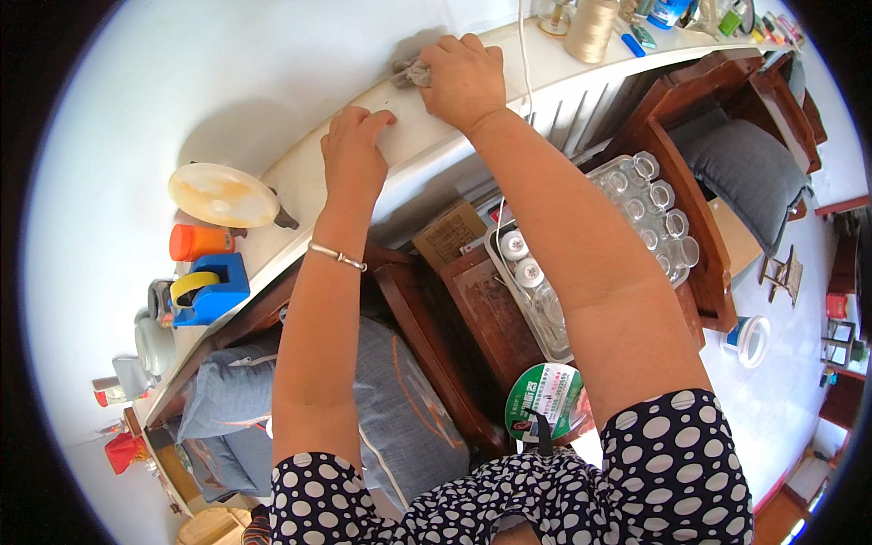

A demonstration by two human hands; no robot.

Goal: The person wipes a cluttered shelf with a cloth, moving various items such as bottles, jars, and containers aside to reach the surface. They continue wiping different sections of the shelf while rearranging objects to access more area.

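My right hand [467, 82] is closed around a crumpled grey cloth [414, 73] and presses it to the top of the white ledge [406, 116], close to the wall. To its left, my left hand [354, 156] rests at the ledge with its fingers bent and a gap between the thumb side and the rest; nothing shows in it. A bracelet circles the left wrist. Left of that hand, a round cream plate-like disc [222, 195] stands tilted on a dark stand against the wall.
Along the ledge's left lie an orange jar [200, 242] and a blue tape dispenser [222, 289]. A thread cone [592, 32] and a white cable [524, 64] are on the right. Below stand a tray of glass cups [649, 204], wooden furniture and grey cushions [400, 409].
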